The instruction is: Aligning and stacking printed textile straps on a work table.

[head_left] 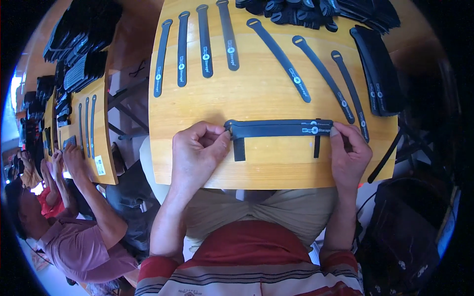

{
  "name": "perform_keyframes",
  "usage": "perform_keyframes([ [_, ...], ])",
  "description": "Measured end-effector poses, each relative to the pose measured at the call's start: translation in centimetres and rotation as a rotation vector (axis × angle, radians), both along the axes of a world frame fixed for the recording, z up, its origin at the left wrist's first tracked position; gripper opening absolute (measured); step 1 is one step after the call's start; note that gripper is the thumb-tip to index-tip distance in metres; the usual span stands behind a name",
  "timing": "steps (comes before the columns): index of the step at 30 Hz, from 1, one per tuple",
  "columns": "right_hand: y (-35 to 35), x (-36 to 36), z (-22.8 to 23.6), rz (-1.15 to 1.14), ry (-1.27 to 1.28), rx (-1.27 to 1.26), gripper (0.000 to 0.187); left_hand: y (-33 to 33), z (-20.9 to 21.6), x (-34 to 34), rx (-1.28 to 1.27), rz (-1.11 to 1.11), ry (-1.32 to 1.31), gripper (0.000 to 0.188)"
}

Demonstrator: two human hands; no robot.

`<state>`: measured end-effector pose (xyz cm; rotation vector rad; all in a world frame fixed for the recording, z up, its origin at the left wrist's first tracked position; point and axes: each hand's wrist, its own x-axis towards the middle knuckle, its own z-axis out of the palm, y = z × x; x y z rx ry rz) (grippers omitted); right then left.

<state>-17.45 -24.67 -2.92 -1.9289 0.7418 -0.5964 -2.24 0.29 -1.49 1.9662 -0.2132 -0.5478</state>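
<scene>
A stack of black straps [279,129] is pinched at both ends — left hand [197,150] fingers clamped on one end, right hand [349,155] on the other — near the surface's [256,167] front edge, single straps [205,42] fanned out beyond.

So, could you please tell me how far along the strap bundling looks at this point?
Early on, it seems. Done: a heap of folded straps at the board's far edge. In hand: the left hand and right hand hold a stacked bundle by its ends. Left: seven single straps lie flat.
</scene>
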Motion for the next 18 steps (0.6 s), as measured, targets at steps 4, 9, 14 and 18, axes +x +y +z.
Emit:
perform_keyframes([
  [4, 0.17, 0.09, 0.04, -0.009, -0.025, -0.008, 0.01, -0.15, 0.42, -0.05, 0.004, 0.027, 0.055, 0.008],
  [9, 0.05, -0.02, 0.0, 0.005, 0.001, -0.016, 0.009, -0.08, 0.28, 0.0, -0.005, 0.03, 0.06, 0.008],
  [14, 0.24, 0.27, 0.06, 0.001, -0.023, -0.043, 0.01, 0.21, 0.03, 0.05, -0.037, 0.039, 0.067, 0.007],
  [18, 0.14, 0.31, -0.07, -0.004, -0.033, -0.064, 0.01, 0.01, 0.05, -0.01, -0.02, 0.029, 0.049, 0.006],
])
